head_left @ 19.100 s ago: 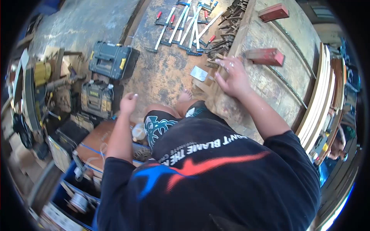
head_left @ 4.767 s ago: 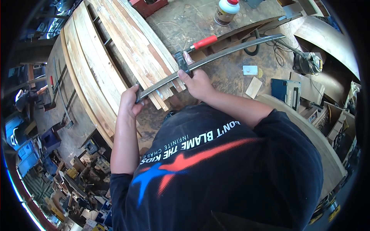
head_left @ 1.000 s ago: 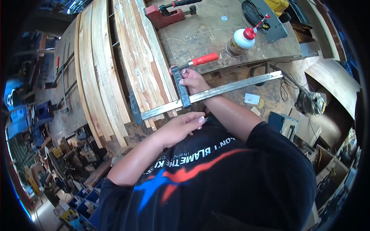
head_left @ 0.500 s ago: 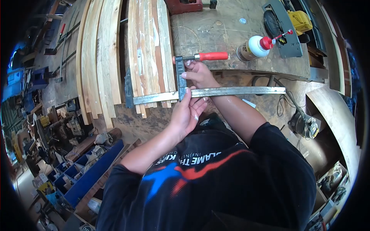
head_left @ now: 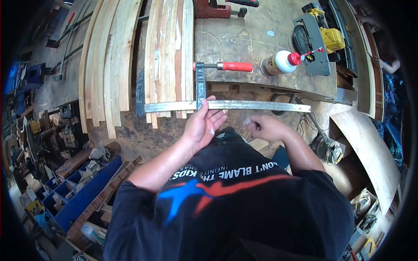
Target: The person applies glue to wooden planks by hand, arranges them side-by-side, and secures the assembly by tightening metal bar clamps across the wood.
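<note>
A bar clamp [head_left: 257,105] spans the ends of several glue-marked wood strips [head_left: 163,52], its fixed jaw at their left side and its sliding jaw [head_left: 200,85] at their right. The red screw handle [head_left: 236,66] points right over the bench. My left hand [head_left: 201,127] holds the clamp where the sliding jaw meets the bar, thumb on top and fingers beneath. Apart from the clamp, my right hand [head_left: 271,128] is below the bar, in front of my shirt. Its fingers look curled but are blurred, and nothing can be made out in them.
A glue bottle [head_left: 278,63] with a red cap stands on the workbench [head_left: 226,43], near a yellow circular saw [head_left: 320,41]. More wood strips [head_left: 109,56] lie left. A blue divided box [head_left: 87,191] sits lower left. At far right, another person's arm [head_left: 389,66] shows.
My right hand has left the clamp's screw area and moved down and right towards my body. My left hand keeps its hold at the sliding jaw. The whole view has shifted slightly.
</note>
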{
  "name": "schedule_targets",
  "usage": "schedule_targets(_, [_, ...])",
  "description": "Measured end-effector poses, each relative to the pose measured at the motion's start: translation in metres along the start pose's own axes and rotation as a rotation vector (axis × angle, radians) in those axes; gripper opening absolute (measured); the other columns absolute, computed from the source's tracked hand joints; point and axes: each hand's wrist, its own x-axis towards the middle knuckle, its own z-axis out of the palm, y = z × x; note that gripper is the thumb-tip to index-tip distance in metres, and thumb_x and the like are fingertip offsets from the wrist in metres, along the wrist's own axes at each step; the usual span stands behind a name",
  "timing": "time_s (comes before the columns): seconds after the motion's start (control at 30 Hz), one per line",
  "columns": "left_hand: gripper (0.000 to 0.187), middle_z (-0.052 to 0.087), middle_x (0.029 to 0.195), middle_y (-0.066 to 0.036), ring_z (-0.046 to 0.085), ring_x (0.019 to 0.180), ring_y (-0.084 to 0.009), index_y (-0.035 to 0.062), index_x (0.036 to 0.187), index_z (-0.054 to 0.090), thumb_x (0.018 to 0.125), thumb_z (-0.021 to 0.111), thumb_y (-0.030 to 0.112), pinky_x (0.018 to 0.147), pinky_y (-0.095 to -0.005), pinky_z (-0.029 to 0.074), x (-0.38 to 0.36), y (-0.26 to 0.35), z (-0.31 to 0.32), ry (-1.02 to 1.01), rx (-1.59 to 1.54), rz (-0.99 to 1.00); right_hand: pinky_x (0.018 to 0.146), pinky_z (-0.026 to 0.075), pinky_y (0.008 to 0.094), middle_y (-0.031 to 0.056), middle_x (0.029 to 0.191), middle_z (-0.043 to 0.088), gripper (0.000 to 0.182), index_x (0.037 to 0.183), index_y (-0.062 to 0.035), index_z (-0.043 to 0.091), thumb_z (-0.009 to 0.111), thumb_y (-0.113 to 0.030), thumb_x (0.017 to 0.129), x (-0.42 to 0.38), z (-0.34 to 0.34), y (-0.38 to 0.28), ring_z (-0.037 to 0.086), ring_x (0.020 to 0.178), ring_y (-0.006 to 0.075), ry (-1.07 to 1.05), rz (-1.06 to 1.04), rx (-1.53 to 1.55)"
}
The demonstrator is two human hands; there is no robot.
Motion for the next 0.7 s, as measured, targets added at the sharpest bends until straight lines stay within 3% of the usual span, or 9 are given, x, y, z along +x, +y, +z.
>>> schedule_targets(0.03, [0.051, 0.062, 0.129, -0.015, 0.061, 0.119, -0.0285, 0.0114, 0.144, 0.044, 0.108, 0.045, 0.047, 0.106, -0.0439, 0.048, 0.001, 0.001, 0.001, 0.002, 0.004, -0.005, 0.079, 0.054, 0.0322, 0.0090, 0.089, 0.070, 0.032, 0.117, -0.0033, 0.066, 0.070, -0.013, 0.086, -0.025, -0.021, -0.027, 0.068, 0.087, 0.0148, -0.122, 0.068, 0.000])
schedule_targets(0.13, [0.051, 0.063, 0.126, -0.015, 0.062, 0.117, -0.0278, 0.0109, 0.143, 0.045, 0.108, 0.045, 0.047, 0.106, -0.0434, 0.049, 0.001, 0.003, 0.001, 0.004, 0.006, -0.012, 0.081, 0.055, 0.0348, 0.0070, 0.085, 0.069, 0.036, 0.119, -0.0049, 0.065, 0.072, -0.015, 0.085, -0.054, -0.060, -0.065, 0.068, 0.081, 0.0186, 0.071, -0.081, 0.174])
schedule_targets(0.2, [0.050, 0.065, 0.126, -0.014, 0.063, 0.118, -0.0271, 0.0125, 0.142, 0.047, 0.107, 0.047, 0.048, 0.105, -0.0420, 0.051, 0.002, -0.001, -0.004, -0.003, 0.001, -0.010, 0.085, 0.055, 0.0372, 0.0114, 0.100, 0.070, 0.038, 0.120, -0.0072, 0.065, 0.074, -0.016, 0.083, -0.037, -0.081, -0.085, 0.068, 0.091, 0.0254, 0.473, -0.260, -0.123])
schedule_targets(0.27, [0.049, 0.067, 0.124, -0.014, 0.065, 0.117, -0.0266, 0.0128, 0.140, 0.049, 0.106, 0.048, 0.048, 0.103, -0.0408, 0.053, 0.004, -0.001, -0.004, -0.009, 0.005, 0.010, 0.097, 0.051, 0.0441, 0.0207, 0.114, 0.066, 0.045, 0.125, -0.0066, 0.063, 0.075, -0.020, 0.083, 0.003, -0.102, -0.089, 0.063, 0.109, 0.0376, 0.552, -0.169, -0.360])
schedule_targets(0.33, [0.049, 0.067, 0.123, -0.014, 0.065, 0.116, -0.0266, 0.0122, 0.139, 0.050, 0.106, 0.049, 0.048, 0.102, -0.0404, 0.054, 0.003, -0.001, -0.003, -0.005, 0.007, 0.009, 0.100, 0.048, 0.0453, 0.0232, 0.117, 0.064, 0.049, 0.128, -0.0067, 0.062, 0.076, -0.018, 0.082, 0.052, -0.100, -0.064, 0.060, 0.113, 0.0399, 0.630, -0.189, -0.436])
schedule_targets(0.43, [0.048, 0.067, 0.122, -0.014, 0.066, 0.115, -0.0266, 0.0112, 0.138, 0.050, 0.106, 0.049, 0.047, 0.100, -0.0398, 0.055, 0.005, 0.000, -0.003, -0.003, 0.004, 0.034, 0.098, 0.050, 0.0446, 0.0242, 0.110, 0.065, 0.052, 0.130, -0.0064, 0.061, 0.078, -0.016, 0.082, 0.083, -0.098, -0.059, 0.063, 0.109, 0.0396, 0.504, -0.155, -0.233])
schedule_targets(0.53, [0.048, 0.067, 0.120, -0.015, 0.067, 0.112, -0.0268, 0.0105, 0.137, 0.051, 0.106, 0.049, 0.047, 0.099, -0.0397, 0.055, 0.007, -0.002, -0.005, -0.010, -0.007, 0.043, 0.086, 0.055, 0.0408, 0.0186, 0.098, 0.068, 0.044, 0.127, -0.0032, 0.062, 0.077, -0.014, 0.087, 0.096, -0.097, -0.039, 0.069, 0.092, 0.0309, 0.460, -0.229, -0.117])
schedule_targets(0.7, [0.047, 0.068, 0.119, -0.015, 0.068, 0.109, -0.0270, 0.0107, 0.137, 0.051, 0.107, 0.049, 0.047, 0.098, -0.0397, 0.056, 0.006, -0.004, -0.006, -0.009, -0.022, 0.041, 0.064, 0.054, 0.0282, 0.0076, 0.094, 0.070, 0.040, 0.126, 0.0015, 0.058, 0.071, -0.021, 0.096, 0.116, -0.111, -0.015, 0.067, 0.068, 0.0153, 0.168, 0.099, 0.664])
